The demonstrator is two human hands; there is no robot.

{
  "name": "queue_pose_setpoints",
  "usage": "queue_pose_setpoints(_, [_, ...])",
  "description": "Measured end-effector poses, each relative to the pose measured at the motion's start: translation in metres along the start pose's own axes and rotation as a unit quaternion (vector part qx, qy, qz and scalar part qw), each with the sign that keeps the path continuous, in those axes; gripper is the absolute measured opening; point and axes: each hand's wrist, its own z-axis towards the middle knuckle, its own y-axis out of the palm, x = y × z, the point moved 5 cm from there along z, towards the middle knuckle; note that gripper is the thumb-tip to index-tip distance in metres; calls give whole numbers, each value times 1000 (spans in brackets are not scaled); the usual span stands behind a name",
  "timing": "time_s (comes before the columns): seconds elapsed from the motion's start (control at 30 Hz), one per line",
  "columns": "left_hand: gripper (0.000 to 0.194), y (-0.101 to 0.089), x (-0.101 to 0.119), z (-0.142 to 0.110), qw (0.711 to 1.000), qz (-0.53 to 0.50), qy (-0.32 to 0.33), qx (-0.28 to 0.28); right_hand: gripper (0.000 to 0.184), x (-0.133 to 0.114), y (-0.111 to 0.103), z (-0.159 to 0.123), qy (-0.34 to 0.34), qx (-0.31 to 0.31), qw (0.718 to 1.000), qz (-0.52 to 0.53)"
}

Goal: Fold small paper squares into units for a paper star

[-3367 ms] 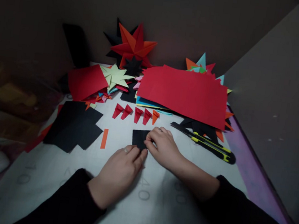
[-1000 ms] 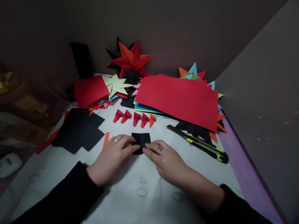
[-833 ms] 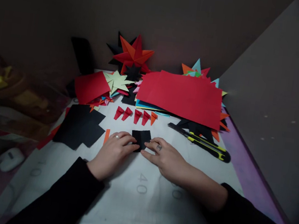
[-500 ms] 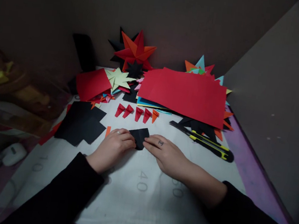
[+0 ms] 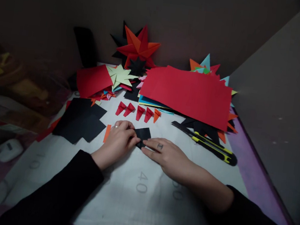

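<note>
A small black paper square [image 5: 143,134] with a crease lies on the white mat between my hands. My left hand [image 5: 118,138], fingers curled, pinches its left edge with thumb and forefinger. My right hand [image 5: 167,153] holds the lower right edge, fingertips pressed together on the paper. Just beyond it stands a row of small folded red pieces [image 5: 139,113], with a folded orange piece [image 5: 157,115] at its right end. An orange paper strip [image 5: 107,133] lies beside my left hand. More black paper squares [image 5: 79,122] overlap to the left.
A yellow and black utility knife [image 5: 208,145] lies at right, blade towards the middle. Behind are a red paper stack [image 5: 187,95], a red sheet [image 5: 93,80], a pale green paper star [image 5: 120,76] and a red-orange star [image 5: 140,46] near the wall. A white case [image 5: 11,150] sits far left.
My left hand's fingers have shifted up, and its thumb now shows on the paper's edge. My right fingertips have slid slightly left over the paper. The view has shifted slightly.
</note>
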Motion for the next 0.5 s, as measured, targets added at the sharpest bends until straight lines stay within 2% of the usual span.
queue_pose_setpoints(0.17, [19,2,-1,0,1000,3,-7,16,35,1,1,-1,10,-5,1000,6])
queue_pose_setpoints(0.4, [7,-10,-7,-7,995,-64,77,-3,44,-1,1,-1,2,-10,1000,-19])
queue_pose_setpoints(0.5, [9,-10,-6,-6,997,-58,55,2,47,-2,1,-1,4,-17,1000,-18])
